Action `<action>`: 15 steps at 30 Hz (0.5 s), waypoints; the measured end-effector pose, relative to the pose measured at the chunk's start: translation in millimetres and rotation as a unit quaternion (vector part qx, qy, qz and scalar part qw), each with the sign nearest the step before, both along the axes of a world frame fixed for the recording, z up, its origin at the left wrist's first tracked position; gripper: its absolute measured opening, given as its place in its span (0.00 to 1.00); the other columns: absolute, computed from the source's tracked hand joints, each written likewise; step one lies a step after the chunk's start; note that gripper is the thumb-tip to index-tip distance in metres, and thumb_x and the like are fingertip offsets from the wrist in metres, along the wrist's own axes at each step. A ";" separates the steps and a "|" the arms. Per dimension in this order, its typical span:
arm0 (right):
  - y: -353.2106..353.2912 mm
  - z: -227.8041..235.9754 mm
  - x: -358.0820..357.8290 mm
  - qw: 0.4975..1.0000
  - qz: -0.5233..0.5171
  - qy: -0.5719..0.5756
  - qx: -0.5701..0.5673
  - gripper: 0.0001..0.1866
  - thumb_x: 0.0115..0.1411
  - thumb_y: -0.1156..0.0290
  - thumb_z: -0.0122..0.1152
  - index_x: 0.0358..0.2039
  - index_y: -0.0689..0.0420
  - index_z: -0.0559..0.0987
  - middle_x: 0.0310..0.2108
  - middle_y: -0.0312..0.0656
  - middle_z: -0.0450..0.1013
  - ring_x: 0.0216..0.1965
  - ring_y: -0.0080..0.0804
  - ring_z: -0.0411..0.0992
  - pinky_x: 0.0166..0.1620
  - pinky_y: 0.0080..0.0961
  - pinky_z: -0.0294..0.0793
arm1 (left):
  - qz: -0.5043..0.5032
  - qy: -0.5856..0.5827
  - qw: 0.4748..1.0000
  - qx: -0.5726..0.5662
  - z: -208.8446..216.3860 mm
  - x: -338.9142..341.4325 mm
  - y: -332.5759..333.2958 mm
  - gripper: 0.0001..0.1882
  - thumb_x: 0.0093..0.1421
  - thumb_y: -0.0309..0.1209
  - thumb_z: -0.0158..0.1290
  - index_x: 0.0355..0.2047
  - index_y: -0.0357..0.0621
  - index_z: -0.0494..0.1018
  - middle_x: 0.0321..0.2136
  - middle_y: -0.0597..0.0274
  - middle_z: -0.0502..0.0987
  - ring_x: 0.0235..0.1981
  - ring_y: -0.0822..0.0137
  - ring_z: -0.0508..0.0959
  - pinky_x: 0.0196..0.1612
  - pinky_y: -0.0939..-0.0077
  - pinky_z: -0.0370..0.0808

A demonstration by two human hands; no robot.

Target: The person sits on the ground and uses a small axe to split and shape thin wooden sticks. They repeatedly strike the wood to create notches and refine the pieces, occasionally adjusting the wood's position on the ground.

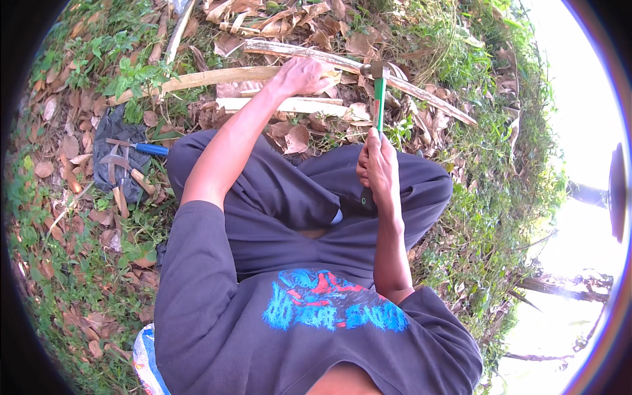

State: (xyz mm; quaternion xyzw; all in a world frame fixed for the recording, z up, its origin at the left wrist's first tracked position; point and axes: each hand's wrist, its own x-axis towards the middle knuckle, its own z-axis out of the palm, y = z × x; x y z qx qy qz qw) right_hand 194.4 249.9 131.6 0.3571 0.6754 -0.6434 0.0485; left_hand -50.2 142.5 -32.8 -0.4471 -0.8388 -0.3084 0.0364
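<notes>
My left hand (pixel 303 76) is closed around the right end of a long, slightly curved wooden strip (pixel 197 79); the fingers partly hide that end. My right hand (pixel 379 164) grips a hammer (pixel 380 99) by its green handle, low down, with the head pointing away from me. The dark metal head appears over a longer split piece of wood (pixel 434 102), just right of my left hand; whether it touches cannot be told. Shorter pale wood pieces (pixel 296 106) lie on the leaves, nearer to me than the held strip.
To the left, a black plastic sheet (pixel 105 148) carries a blue-handled tool (pixel 151 149) and a curved blade with a wooden handle (pixel 141 181). Dry leaves (pixel 296 138) and grass surround my crossed legs. A white and blue bag (pixel 146 359) sits at lower left.
</notes>
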 end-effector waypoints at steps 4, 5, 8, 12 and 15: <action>-4.5 -2.2 -16.1 0.998 0.038 -0.020 0.047 0.18 0.73 0.51 0.47 0.34 0.52 0.66 0.15 0.26 0.58 0.12 0.13 0.56 0.13 0.17 0.54 | 0.006 0.161 0.984 0.079 -40.4 -10.1 -1.9 0.22 0.60 0.51 0.54 0.32 0.42 0.73 0.25 0.54 0.78 0.25 0.61 0.80 0.25 0.65 0.78; -3.7 -5.5 -17.5 0.997 0.043 -0.024 0.060 0.18 0.73 0.51 0.47 0.35 0.53 0.67 0.15 0.27 0.58 0.12 0.14 0.57 0.14 0.17 0.55 | 0.013 0.177 0.981 0.078 -38.2 -7.0 -2.0 0.22 0.60 0.51 0.54 0.32 0.42 0.73 0.25 0.54 0.77 0.25 0.61 0.80 0.25 0.65 0.78; -7.3 -17.4 -23.0 0.988 0.068 -0.047 0.129 0.21 0.72 0.48 0.48 0.33 0.53 0.67 0.16 0.27 0.59 0.13 0.14 0.58 0.14 0.17 0.56 | 0.022 0.201 0.974 0.107 -36.2 -6.8 -3.1 0.20 0.61 0.50 0.54 0.29 0.43 0.72 0.25 0.54 0.77 0.26 0.61 0.81 0.26 0.64 0.79; 2.1 -20.6 -27.9 0.981 0.083 -0.074 0.161 0.22 0.72 0.48 0.48 0.35 0.57 0.69 0.16 0.31 0.62 0.14 0.18 0.63 0.16 0.21 0.62 | -0.002 0.046 0.997 0.065 -18.9 -6.1 2.8 0.18 0.60 0.47 0.55 0.27 0.44 0.74 0.22 0.54 0.76 0.25 0.57 0.80 0.27 0.61 0.79; 0.0 -3.8 -31.3 0.987 0.055 -0.049 0.143 0.22 0.72 0.49 0.48 0.34 0.57 0.70 0.15 0.32 0.63 0.13 0.20 0.64 0.16 0.22 0.63 | 0.011 -0.012 1.000 0.014 -19.5 -2.1 -4.8 0.16 0.59 0.45 0.57 0.40 0.48 0.78 0.30 0.50 0.80 0.32 0.50 0.82 0.35 0.57 0.80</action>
